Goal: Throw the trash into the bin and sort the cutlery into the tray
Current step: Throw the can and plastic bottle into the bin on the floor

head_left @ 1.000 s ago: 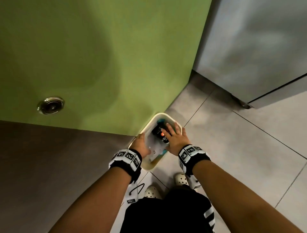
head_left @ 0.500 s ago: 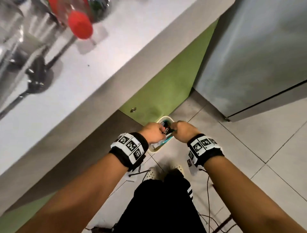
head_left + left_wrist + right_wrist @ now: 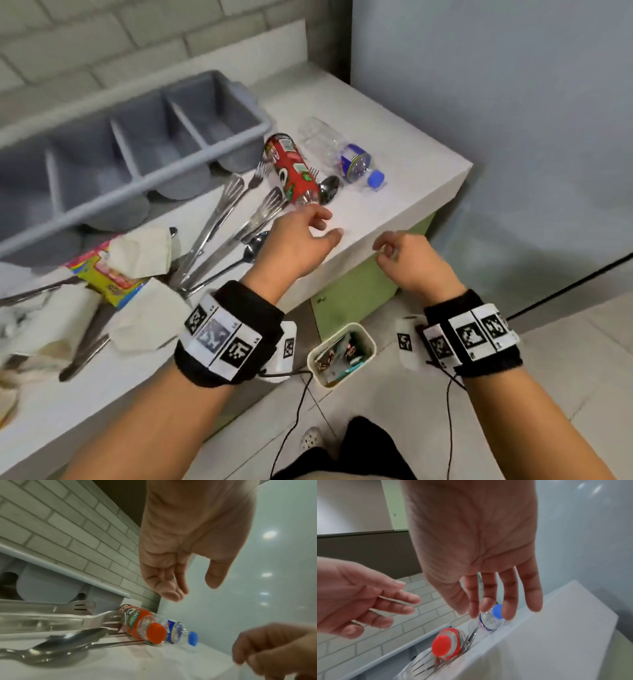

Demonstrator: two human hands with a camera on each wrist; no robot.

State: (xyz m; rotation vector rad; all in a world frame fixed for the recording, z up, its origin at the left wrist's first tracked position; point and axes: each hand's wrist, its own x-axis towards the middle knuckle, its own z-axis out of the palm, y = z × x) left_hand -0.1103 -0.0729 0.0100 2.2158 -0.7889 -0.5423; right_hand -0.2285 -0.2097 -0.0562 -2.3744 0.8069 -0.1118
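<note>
**Counter half-sorted, both hands empty**

White counter holds two bottles lying side by side near the corner, probably easy next trash: red bottle, clear bottle. Cutlery sits loose below the tray. Bin on floor below the edge, wrappers inside. Left hand hovers near the red bottle, fingers loose, holding nothing. Right hand off the edge, loosely curled, empty.

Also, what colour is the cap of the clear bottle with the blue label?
Blue. The cap shows best in the left wrist view.
</note>
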